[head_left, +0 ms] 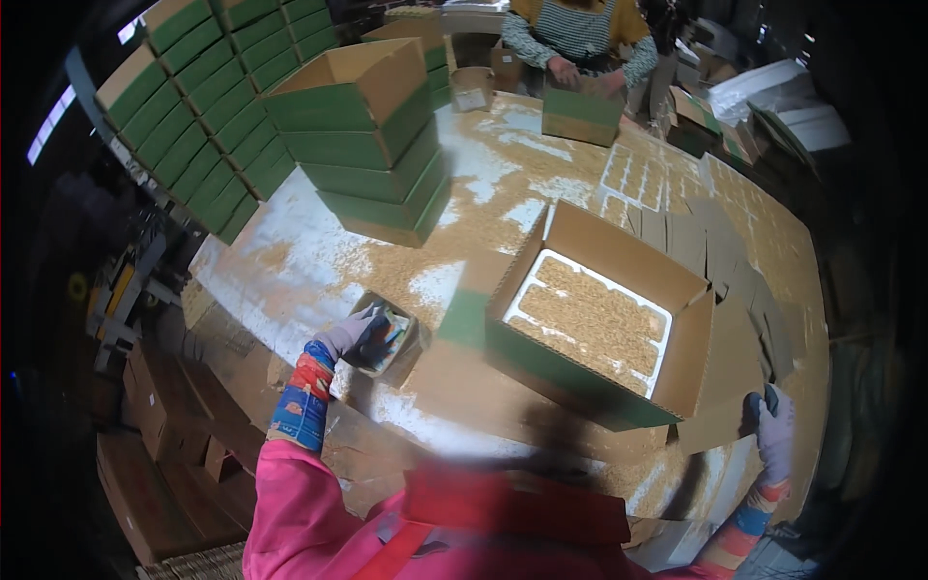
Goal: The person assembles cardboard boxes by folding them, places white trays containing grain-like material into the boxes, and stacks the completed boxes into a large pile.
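My left hand (346,334), in a pale glove with dark finger parts, reaches over the left rim of a small square tub (418,346). Colourful flat pieces (394,332) lie inside the tub; my fingertips are partly hidden there, and their grip does not show. At the far right, my right hand (773,430), gloved alike, is closed at the edge of a brown cardboard sheet (717,411). Between my hands stands an open green and brown carton (580,387). Inside it lies a white compartment tray (590,275) filled with small tan grains or pellets.
Stacked green cartons (372,179) stand at the left back, with a taller wall of them (198,106) behind. Across the table, a co-worker (580,48) handles another carton (580,114). Flat cardboard pieces (715,246) and filled trays (633,177) lie at right. Loose grains cover much of the tabletop.
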Demonstrator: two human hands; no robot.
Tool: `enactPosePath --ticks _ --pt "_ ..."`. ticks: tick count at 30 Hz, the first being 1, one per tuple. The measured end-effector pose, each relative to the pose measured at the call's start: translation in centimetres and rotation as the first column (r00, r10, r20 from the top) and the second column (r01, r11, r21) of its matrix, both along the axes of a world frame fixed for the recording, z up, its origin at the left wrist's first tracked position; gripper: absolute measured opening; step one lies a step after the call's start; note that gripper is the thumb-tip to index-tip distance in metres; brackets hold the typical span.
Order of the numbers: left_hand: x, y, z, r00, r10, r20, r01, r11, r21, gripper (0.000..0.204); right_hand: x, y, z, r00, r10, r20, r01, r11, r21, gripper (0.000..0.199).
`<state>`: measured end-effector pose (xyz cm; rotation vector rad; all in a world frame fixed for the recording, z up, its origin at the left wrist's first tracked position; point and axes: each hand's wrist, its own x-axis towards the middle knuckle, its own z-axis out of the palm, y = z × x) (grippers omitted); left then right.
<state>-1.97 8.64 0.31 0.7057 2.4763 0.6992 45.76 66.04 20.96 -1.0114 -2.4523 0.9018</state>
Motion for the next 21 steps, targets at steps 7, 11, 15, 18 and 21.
enactPosePath --ticks 7,11,15,18,21 --pt "2.8 0.5 5.7 0.974 0.114 0.196 -0.158 0.961 0.229 0.045 0.5 4.9 -0.4 0.971 -0.031 -0.239 0.076 0.981 0.179 0.032" --pt "6.9 8.2 14.8 0.955 0.124 -0.27 0.023 0.875 0.483 0.044 -2.8 4.5 1.4 0.888 -0.356 0.292 0.102 0.77 0.629 0.029" --pt "12.9 19.9 23.4 0.787 -0.08 -0.612 0.476 0.71 0.52 0.054 -10.8 -3.1 8.2 0.938 0.06 -0.342 0.245 0.582 0.775 0.021" --pt "14.1 22.0 29.1 0.609 -0.588 -0.533 0.701 0.713 0.014 0.06 -15.4 -9.2 7.8 0.927 0.297 0.227 -0.307 0.258 0.916 0.022" --pt "13.3 20.0 32.5 0.981 -0.172 -0.088 0.191 0.793 0.579 0.034 -16.5 -13.2 4.3 0.591 0.423 0.687 -0.79 0.134 0.598 0.017"
